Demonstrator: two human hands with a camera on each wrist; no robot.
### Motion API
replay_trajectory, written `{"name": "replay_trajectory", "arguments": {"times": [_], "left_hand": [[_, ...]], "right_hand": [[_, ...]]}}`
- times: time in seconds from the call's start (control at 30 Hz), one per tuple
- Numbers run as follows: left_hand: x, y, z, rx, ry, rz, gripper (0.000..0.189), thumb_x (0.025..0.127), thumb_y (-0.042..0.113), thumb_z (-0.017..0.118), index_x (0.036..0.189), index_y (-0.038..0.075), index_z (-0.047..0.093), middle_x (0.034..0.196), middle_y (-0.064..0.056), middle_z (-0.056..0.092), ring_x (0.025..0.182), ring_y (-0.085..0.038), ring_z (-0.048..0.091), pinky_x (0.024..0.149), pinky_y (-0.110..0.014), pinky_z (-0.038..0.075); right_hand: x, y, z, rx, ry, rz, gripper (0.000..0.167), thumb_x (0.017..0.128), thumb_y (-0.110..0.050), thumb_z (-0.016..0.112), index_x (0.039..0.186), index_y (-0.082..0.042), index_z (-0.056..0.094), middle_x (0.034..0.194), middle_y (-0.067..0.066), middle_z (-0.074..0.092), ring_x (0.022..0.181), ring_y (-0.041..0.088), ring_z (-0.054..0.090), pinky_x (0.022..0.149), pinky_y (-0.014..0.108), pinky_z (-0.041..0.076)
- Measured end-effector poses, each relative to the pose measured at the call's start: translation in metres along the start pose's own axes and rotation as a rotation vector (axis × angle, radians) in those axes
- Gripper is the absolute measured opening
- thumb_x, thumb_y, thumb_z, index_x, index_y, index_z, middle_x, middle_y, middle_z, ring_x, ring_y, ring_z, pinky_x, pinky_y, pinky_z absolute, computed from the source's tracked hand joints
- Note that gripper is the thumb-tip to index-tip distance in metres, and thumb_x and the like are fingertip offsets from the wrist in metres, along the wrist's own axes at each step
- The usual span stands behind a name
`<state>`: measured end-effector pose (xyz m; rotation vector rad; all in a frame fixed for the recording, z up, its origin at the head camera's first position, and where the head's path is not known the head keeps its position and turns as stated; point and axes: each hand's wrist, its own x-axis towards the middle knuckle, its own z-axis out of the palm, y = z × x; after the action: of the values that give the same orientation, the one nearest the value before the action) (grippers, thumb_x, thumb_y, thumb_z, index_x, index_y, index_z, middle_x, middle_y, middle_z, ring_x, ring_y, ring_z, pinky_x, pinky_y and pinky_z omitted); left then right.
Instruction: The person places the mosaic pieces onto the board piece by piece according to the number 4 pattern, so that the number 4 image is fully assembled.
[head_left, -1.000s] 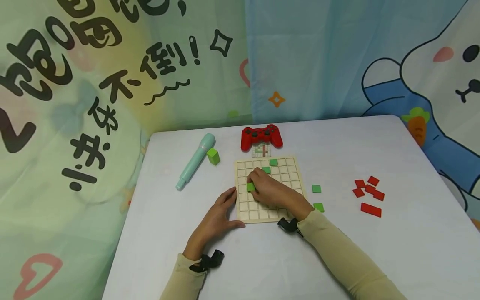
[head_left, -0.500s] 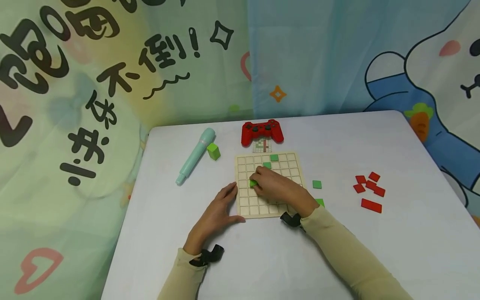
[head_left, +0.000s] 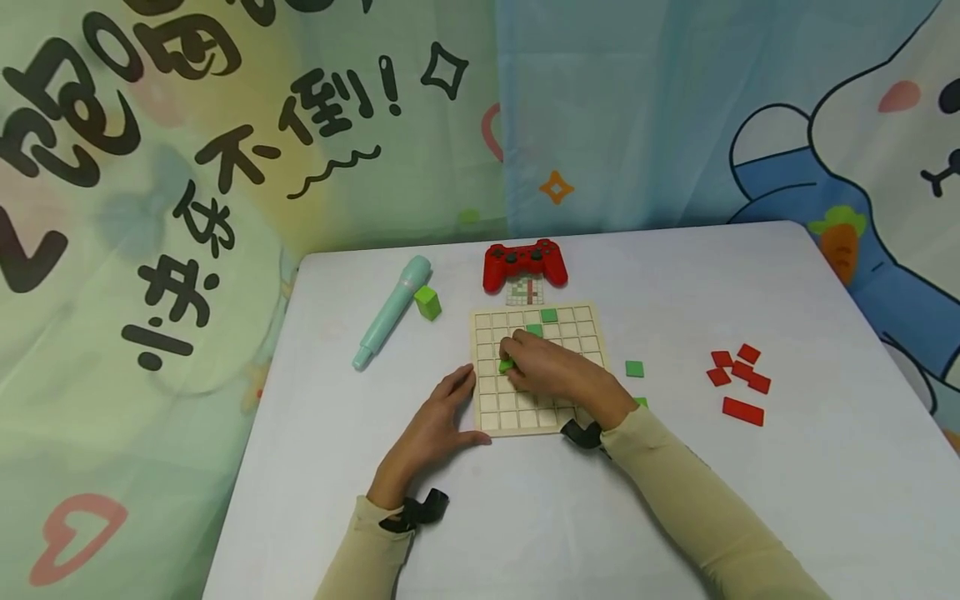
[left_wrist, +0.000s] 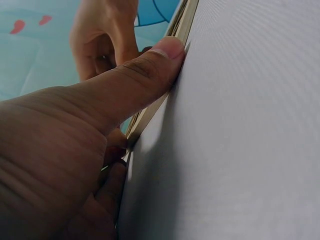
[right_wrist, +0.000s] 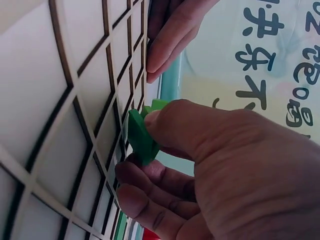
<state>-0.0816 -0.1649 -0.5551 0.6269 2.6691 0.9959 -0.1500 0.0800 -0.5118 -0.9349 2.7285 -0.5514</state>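
My right hand point(head_left: 546, 368) is over the left-middle part of a pale wooden grid board point(head_left: 504, 425), pinching a small green square tile point(head_left: 506, 366) between thumb and fingers. In the right wrist view that tile point(right_wrist: 141, 137) is tilted on edge, close against the grid. Two more green tiles lie in the board's upper squares, one point(head_left: 549, 315) near the top edge and another point(head_left: 534, 330) just below and left. My left hand point(head_left: 429, 429) rests at the board's left side, fingertips on the edge and thumb point(left_wrist: 167, 50) against the near corner.
A red game controller point(head_left: 525, 264) sits beyond the board, partly over a small printed grid card point(head_left: 525, 291). A teal microphone-shaped object point(head_left: 392, 313) and a green block point(head_left: 427, 302) lie left. To the right are loose green tiles point(head_left: 634, 368), several red tiles point(head_left: 742, 370) and a longer red piece point(head_left: 743, 412).
The green tile has shifted slightly right and tipped, so my right fingers cover more of it. The head view has tilted a little. My left hand stays at the board's edge.
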Motion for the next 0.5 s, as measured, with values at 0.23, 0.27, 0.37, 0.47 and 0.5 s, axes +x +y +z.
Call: {"name": "replay_trajectory", "arguments": {"times": [0.23,0.27,0.37,0.47,0.5], "left_hand": [[-0.0023,0.001,-0.0002,-0.002,0.011,0.012,0.106,0.081,0.029,0.095,0.165,0.0,0.035,0.175,-0.014,0.031,0.162,-0.035,0.033,0.127,-0.05,0.041],[-0.0027,0.0009,-0.0003,-0.001,0.012,0.012,0.106,0.081,0.029,0.095,0.164,0.0,0.035,0.175,-0.014,0.032,0.162,-0.036,0.034,0.127,-0.051,0.041],[-0.0033,0.0005,-0.0004,0.011,0.007,0.013,0.107,0.081,0.03,0.095,0.164,0.0,0.035,0.175,-0.014,0.031,0.162,-0.036,0.034,0.126,-0.051,0.042],[-0.0023,-0.0001,-0.0001,0.017,0.002,0.011,0.108,0.081,0.031,0.095,0.165,0.001,0.034,0.176,-0.013,0.031,0.163,-0.035,0.033,0.127,-0.05,0.041],[-0.0019,-0.0003,0.0001,0.019,0.001,0.013,0.108,0.081,0.031,0.094,0.165,0.001,0.034,0.176,-0.013,0.031,0.163,-0.034,0.034,0.127,-0.05,0.041]], "right_hand": [[-0.0041,-0.0002,-0.0013,0.026,-0.006,-0.018,0.024,0.106,-0.018,0.066,0.127,-0.013,0.076,0.109,0.006,0.064,0.089,0.014,0.058,0.082,0.029,0.056],[-0.0049,0.0001,-0.0017,0.031,-0.009,-0.015,0.026,0.106,-0.018,0.066,0.13,-0.013,0.076,0.109,0.006,0.064,0.088,0.014,0.057,0.081,0.028,0.056],[-0.0066,0.0015,-0.0028,0.039,-0.018,-0.001,0.031,0.107,-0.02,0.066,0.137,-0.015,0.073,0.11,0.006,0.064,0.084,0.013,0.055,0.077,0.027,0.054],[-0.0077,0.0032,-0.0036,0.029,-0.003,-0.002,0.031,0.106,-0.022,0.068,0.136,-0.013,0.069,0.11,0.006,0.064,0.085,0.012,0.057,0.078,0.029,0.056],[-0.0073,0.0041,-0.003,0.028,0.002,-0.008,0.029,0.106,-0.022,0.068,0.133,-0.013,0.068,0.109,0.005,0.064,0.086,0.013,0.058,0.08,0.03,0.057]]}}
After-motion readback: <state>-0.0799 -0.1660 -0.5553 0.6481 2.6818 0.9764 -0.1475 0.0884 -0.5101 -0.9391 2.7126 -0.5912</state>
